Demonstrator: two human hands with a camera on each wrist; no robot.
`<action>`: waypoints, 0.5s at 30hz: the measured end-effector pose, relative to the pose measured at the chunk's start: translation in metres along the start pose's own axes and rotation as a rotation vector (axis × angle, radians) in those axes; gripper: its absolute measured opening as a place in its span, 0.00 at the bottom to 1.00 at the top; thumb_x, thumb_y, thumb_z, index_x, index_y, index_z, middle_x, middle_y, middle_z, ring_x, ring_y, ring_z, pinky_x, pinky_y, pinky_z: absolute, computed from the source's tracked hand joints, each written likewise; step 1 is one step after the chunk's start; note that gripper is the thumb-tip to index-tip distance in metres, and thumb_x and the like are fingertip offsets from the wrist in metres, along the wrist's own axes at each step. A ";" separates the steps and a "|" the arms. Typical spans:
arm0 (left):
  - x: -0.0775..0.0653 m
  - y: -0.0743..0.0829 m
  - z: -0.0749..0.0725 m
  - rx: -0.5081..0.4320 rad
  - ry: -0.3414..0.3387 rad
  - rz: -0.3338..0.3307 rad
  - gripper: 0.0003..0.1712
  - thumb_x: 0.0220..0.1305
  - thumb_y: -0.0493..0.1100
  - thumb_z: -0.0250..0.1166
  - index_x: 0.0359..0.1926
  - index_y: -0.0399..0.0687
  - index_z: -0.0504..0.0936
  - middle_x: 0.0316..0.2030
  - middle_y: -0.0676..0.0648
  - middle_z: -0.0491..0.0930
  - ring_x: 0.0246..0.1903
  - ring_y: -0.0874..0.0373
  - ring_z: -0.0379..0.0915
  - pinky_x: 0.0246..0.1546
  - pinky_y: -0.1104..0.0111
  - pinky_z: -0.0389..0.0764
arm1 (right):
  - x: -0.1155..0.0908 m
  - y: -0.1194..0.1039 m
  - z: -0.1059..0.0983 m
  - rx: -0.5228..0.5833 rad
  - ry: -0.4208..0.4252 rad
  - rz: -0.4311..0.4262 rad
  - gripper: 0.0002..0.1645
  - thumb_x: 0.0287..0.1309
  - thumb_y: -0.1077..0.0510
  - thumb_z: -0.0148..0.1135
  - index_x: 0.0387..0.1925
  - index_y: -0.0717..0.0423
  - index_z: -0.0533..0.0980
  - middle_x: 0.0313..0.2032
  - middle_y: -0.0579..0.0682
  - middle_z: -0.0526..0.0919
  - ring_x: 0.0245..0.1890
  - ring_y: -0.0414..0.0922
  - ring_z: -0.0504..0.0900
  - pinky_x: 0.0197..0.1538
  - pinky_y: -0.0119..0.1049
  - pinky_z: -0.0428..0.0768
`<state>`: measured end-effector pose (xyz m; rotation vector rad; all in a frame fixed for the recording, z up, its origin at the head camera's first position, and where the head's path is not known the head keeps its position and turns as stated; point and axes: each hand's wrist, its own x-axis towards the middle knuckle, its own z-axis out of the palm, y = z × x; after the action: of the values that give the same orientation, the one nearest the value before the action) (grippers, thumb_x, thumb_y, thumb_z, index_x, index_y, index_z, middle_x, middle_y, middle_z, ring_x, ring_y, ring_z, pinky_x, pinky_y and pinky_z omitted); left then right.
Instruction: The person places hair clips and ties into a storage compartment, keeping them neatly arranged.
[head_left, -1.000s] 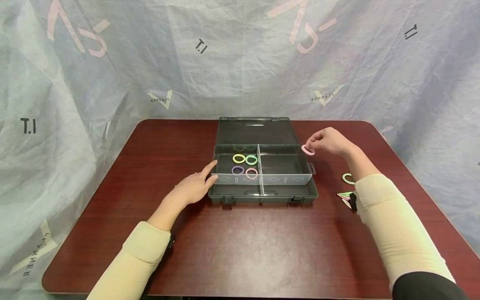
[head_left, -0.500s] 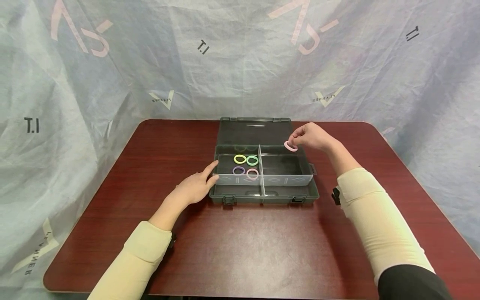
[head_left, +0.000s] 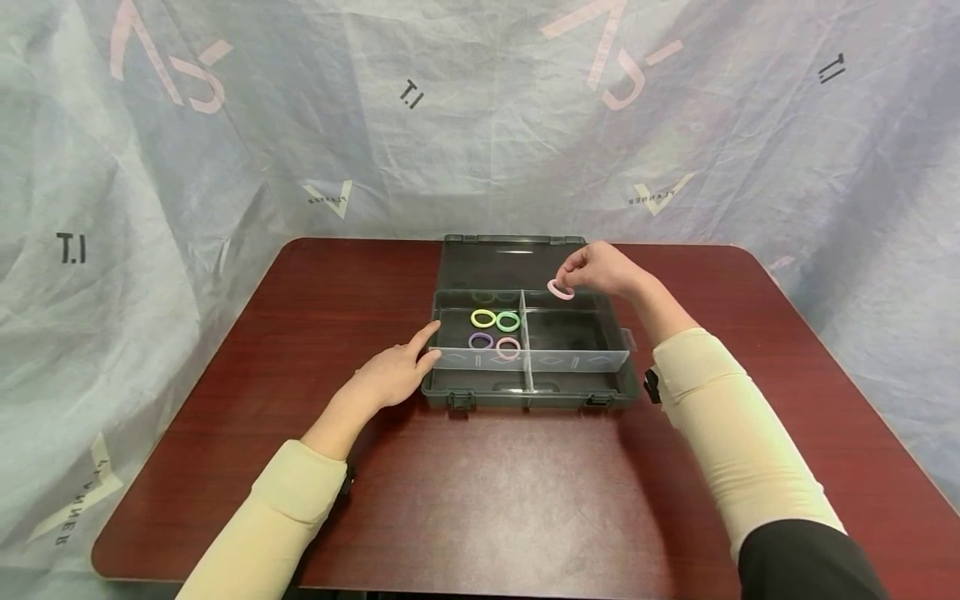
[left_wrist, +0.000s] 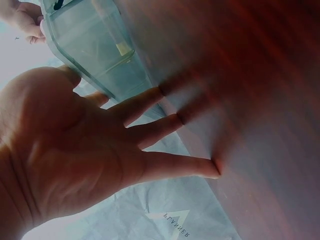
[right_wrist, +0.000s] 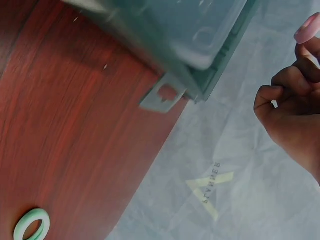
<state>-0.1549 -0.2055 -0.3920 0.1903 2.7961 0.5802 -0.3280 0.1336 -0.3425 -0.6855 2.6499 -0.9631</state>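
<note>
Four rings [head_left: 483,326] lie in the box [head_left: 551,401]; the right hand [head_left: 602,268] pinches a pink ring [head_left: 561,297] above it (left hand [head_left: 390,375] spread, touching the box); a green ring [right_wrist: 45,222] is left outside.

Box [head_left: 547,401]: translucent plastic, glossy. Table [head_left: 480,483]: wood-grain, smooth, shiny. Backdrop [head_left: 480,125]: creased, matt sheet. Pink ring [right_wrist: 306,32]: smooth, material unclear, blurred.

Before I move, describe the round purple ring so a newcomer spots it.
On the red-brown table sits an open translucent grey plastic box. Its back-left compartment holds four rings; the round purple ring is front-left, the only purple one.
</note>
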 end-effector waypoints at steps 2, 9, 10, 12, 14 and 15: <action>0.001 -0.001 0.000 0.002 0.001 0.002 0.36 0.82 0.59 0.42 0.82 0.62 0.41 0.68 0.34 0.70 0.68 0.35 0.64 0.65 0.41 0.64 | 0.003 -0.005 0.003 0.002 -0.009 -0.010 0.10 0.67 0.59 0.62 0.35 0.57 0.88 0.44 0.52 0.88 0.37 0.46 0.72 0.42 0.42 0.69; 0.000 0.000 0.000 0.000 0.000 0.004 0.36 0.82 0.59 0.42 0.82 0.61 0.42 0.62 0.37 0.77 0.66 0.36 0.67 0.64 0.41 0.67 | 0.017 -0.018 0.013 -0.008 -0.024 -0.049 0.10 0.65 0.60 0.62 0.32 0.56 0.88 0.40 0.49 0.88 0.34 0.45 0.71 0.40 0.40 0.67; 0.001 0.000 0.000 0.000 0.000 0.007 0.36 0.82 0.59 0.42 0.82 0.61 0.42 0.62 0.37 0.77 0.66 0.36 0.67 0.64 0.42 0.66 | 0.019 -0.020 0.014 -0.008 -0.028 -0.055 0.10 0.65 0.60 0.62 0.32 0.56 0.87 0.40 0.49 0.88 0.34 0.45 0.71 0.40 0.40 0.67; 0.001 0.000 0.000 0.004 0.003 0.011 0.36 0.82 0.59 0.42 0.82 0.61 0.42 0.61 0.37 0.77 0.66 0.36 0.67 0.65 0.42 0.66 | 0.022 -0.024 0.018 -0.007 -0.035 -0.067 0.11 0.65 0.61 0.61 0.32 0.57 0.87 0.40 0.50 0.88 0.34 0.45 0.71 0.40 0.40 0.67; 0.001 0.000 0.000 0.006 0.005 0.011 0.36 0.82 0.59 0.42 0.82 0.61 0.42 0.62 0.37 0.77 0.67 0.36 0.66 0.65 0.42 0.65 | 0.025 -0.029 0.021 0.000 -0.044 -0.071 0.11 0.66 0.61 0.61 0.31 0.57 0.87 0.40 0.50 0.88 0.33 0.45 0.71 0.41 0.40 0.68; 0.001 0.000 0.000 0.006 0.006 0.011 0.36 0.82 0.59 0.42 0.82 0.61 0.42 0.61 0.37 0.78 0.67 0.36 0.66 0.65 0.43 0.65 | 0.027 -0.031 0.023 0.003 -0.049 -0.076 0.11 0.66 0.61 0.61 0.31 0.58 0.87 0.40 0.50 0.88 0.34 0.45 0.71 0.41 0.41 0.68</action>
<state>-0.1556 -0.2054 -0.3922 0.2049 2.8045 0.5763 -0.3316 0.0865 -0.3414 -0.8035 2.5965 -0.9568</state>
